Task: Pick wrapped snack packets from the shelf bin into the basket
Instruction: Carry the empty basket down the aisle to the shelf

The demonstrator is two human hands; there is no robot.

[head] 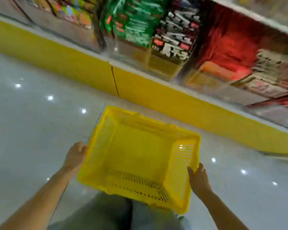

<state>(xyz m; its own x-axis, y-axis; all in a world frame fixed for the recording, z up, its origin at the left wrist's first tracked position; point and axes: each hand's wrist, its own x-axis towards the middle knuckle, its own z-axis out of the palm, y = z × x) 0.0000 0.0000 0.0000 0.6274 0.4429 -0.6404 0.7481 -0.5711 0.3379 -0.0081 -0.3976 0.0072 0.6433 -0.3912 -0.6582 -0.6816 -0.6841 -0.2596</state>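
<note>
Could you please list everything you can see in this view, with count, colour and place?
basket: one, yellow, centre, nothing inside
green packets: many, too blurred to count, upper centre
black packets: many, black and white, right of the green
red packets: many, red, upper right
plinth: one, yellow, below the packets
floor: one, grey and glossy, left and right of the basket
trousers: one pair, grey, bottom centre
left grip: one, holds the basket's left rim
right grip: one, holds the basket's right rim
</note>
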